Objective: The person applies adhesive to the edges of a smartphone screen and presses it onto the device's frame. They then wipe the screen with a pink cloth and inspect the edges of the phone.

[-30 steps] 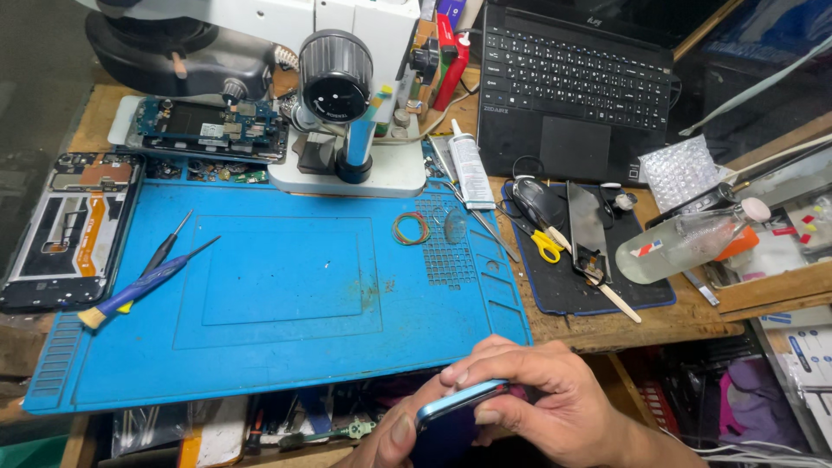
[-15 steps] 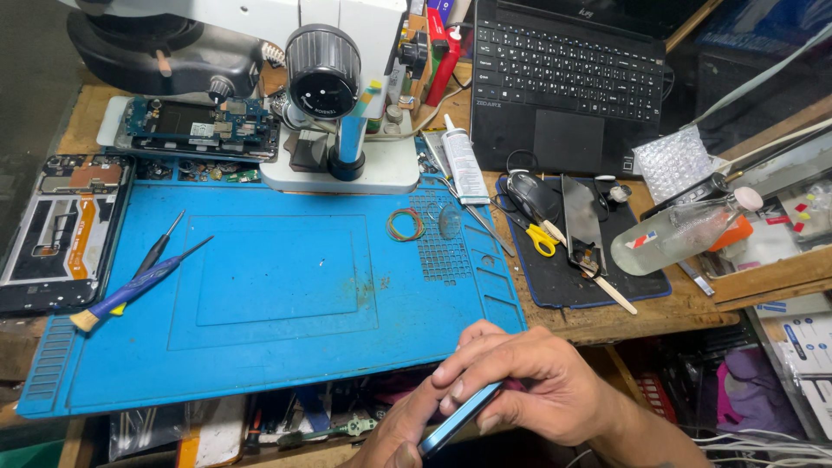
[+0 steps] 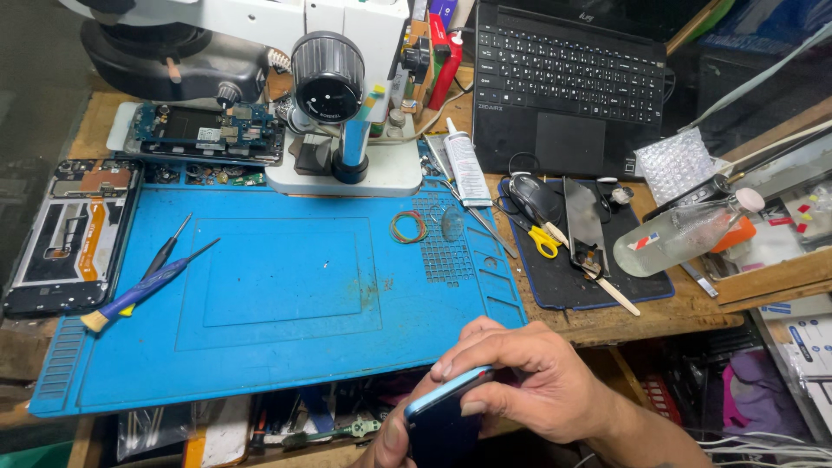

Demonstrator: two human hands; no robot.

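since half a second ago the phone [image 3: 446, 416] has tipped more upright below the near edge of the blue mat [image 3: 277, 295]. right hand [image 3: 529, 381] fingers curl over its top edge, gripping; left hand [image 3: 390, 442] thumb clasps it underneath.

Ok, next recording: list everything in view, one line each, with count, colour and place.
phone: one, blue edge, held below the bench edge
mat: one, blue, bench centre
microscope: one, white, behind mat
laptop: one, black, back right
brush: one, blue handle, mat's left
rubber bands: a few, mixed colours, on mat
scissors: one, yellow handles, dark pad
bottle: one, clear, lying at right
opened phone: one, dark, far left
right hand: one, on phone's top edge
left hand: thumb only visible, grip under phone
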